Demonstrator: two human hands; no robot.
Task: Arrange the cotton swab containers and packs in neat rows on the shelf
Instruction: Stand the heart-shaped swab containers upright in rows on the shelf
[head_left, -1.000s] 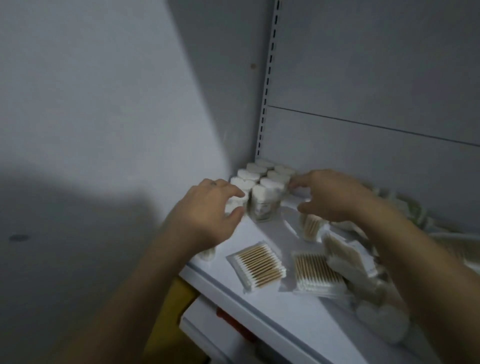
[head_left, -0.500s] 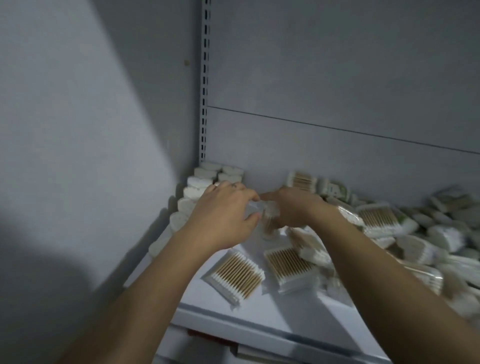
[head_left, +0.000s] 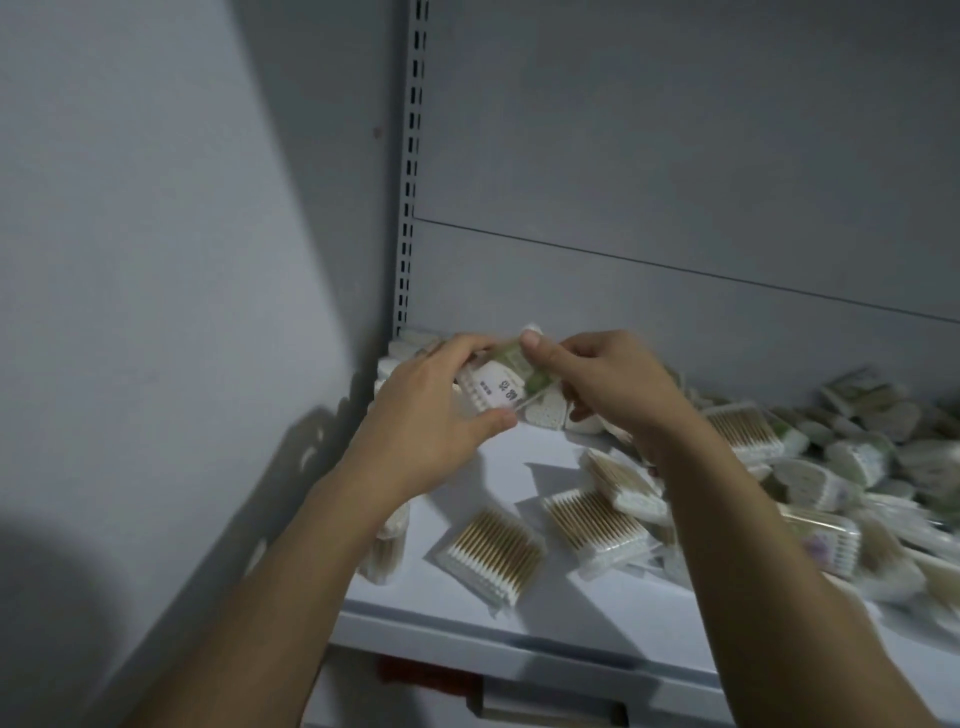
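Just my two forearms (head_left: 291, 545) in shot, bare right to the frame edge. Left grip (head_left: 431, 410) and right grip (head_left: 613, 384) are bare too, with the right thumbnail (head_left: 530, 340) looking short.

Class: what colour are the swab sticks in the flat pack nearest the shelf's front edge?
The flat pack shows tan sticks with white tips; head view.

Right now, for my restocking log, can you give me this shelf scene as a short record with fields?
Left hand: grips labelled swab pack
Right hand: pinches same pack
Shelf front: flat swab pack lying loose
Right side: unsorted pile of packs and containers
Back left corner: white containers, mostly hidden
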